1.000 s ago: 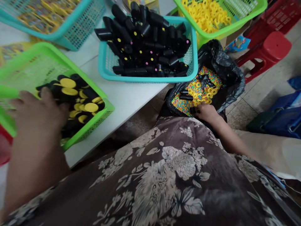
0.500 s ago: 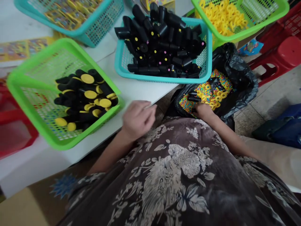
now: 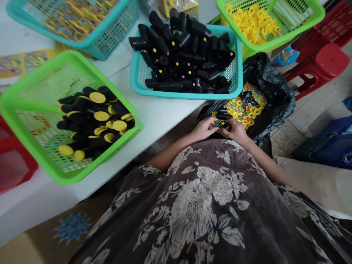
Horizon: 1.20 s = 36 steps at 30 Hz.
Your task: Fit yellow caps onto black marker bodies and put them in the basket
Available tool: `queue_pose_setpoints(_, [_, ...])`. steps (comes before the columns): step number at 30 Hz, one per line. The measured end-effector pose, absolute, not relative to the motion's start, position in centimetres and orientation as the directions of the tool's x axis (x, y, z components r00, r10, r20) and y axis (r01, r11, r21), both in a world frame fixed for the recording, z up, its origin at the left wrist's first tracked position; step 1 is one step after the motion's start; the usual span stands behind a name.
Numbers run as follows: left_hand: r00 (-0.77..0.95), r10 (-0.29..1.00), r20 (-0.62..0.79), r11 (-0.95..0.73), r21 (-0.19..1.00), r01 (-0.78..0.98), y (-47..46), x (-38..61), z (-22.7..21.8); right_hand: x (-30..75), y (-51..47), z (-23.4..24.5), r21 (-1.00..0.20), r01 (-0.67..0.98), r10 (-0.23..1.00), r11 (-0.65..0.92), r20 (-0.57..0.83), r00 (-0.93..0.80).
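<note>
Small black plastic tube (image 3: 223,124), probably light, stiff and a little slick, best pinched along its barrel, is sitting mostly hidden between the person's hands above the lap. Left hand (image 3: 202,129) and right hand (image 3: 237,131) are both closing on it with curled fingers. Two more black tubes (image 3: 223,113) are lying on multicoloured beads (image 3: 233,109) inside a black plastic bag (image 3: 275,88). Four plastic mesh baskets are standing around them: dozens of yellow-capped black tubes (image 3: 96,117) are filling a green basket (image 3: 68,179), and dozens of dotted black tubes (image 3: 181,62) are filling a teal basket (image 3: 170,94).
</note>
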State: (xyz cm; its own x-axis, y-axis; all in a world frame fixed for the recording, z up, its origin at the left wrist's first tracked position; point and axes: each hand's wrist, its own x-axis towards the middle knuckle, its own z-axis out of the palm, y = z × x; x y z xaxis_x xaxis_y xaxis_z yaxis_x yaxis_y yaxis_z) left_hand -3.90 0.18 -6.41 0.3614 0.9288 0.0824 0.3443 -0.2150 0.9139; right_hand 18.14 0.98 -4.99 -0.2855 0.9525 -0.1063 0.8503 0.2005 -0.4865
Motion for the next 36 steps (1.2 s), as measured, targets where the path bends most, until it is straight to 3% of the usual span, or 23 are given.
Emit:
queue_pose_setpoints(2, [0.413, 0.901, 0.131, -0.265, 0.921, 0.286, 0.9, -2.8, -6.3, 18.7, 0.3, -5.2, -0.594, 0.771, 0.961, 0.23, 0.015, -0.275])
queue_pose_setpoints(5, [0.469, 0.857, 0.216, -0.363, 0.898, 0.249, 1.5, -1.5, -6.0, 19.2, -0.3, -4.9, -0.664, 0.685, 0.95, 0.3, 0.141, -0.279])
queue_pose_setpoints(12, [0.397, 0.904, 0.158, -0.289, 0.911, 0.294, 1.1, -0.1, -6.3, 21.3, 1.3, -3.6, -0.748, 0.591, 0.94, 0.301, 0.129, -0.316])
queue_pose_setpoints(15, [0.376, 0.917, 0.136, -0.255, 0.923, 0.287, 1.1, 0.2, -6.4, 20.9, 3.2, -3.5, -0.68, 0.669, 0.938, 0.301, 0.083, -0.337])
queue_pose_setpoints(19, [0.341, 0.916, 0.212, -0.329, 0.883, 0.335, 1.0, 0.1, -5.9, 19.2, 5.8, -2.8, -0.381, 0.915, 0.986, 0.135, -0.04, -0.162])
queue_pose_setpoints(21, [0.352, 0.905, 0.241, -0.367, 0.86, 0.355, 0.8, -0.2, -5.6, 18.4, 7.0, -2.3, -0.231, 0.969, 0.986, 0.084, -0.119, -0.114])
queue_pose_setpoints(23, [0.365, 0.899, 0.244, -0.379, 0.85, 0.366, 0.6, -0.5, -5.3, 17.7, 7.8, -2.0, -0.154, 0.983, 0.971, 0.103, -0.201, -0.133])
queue_pose_setpoints(26, [0.371, 0.897, 0.241, -0.378, 0.852, 0.362, 0.5, -0.6, -5.1, 17.3, 8.5, -2.1, -0.139, 0.984, 0.96, 0.109, -0.244, -0.14])
queue_pose_setpoints(31, [0.354, 0.91, 0.217, -0.337, 0.883, 0.327, 0.6, -0.7, -5.4, 18.6, 8.1, -2.9, -0.15, 0.984, 0.98, 0.093, -0.16, -0.117])
queue_pose_setpoints(36, [0.325, 0.941, 0.096, -0.197, 0.936, 0.293, 0.6, -0.6, -5.8, 20.8, 6.3, -3.0, -0.313, 0.949, 0.999, 0.045, 0.018, -0.042])
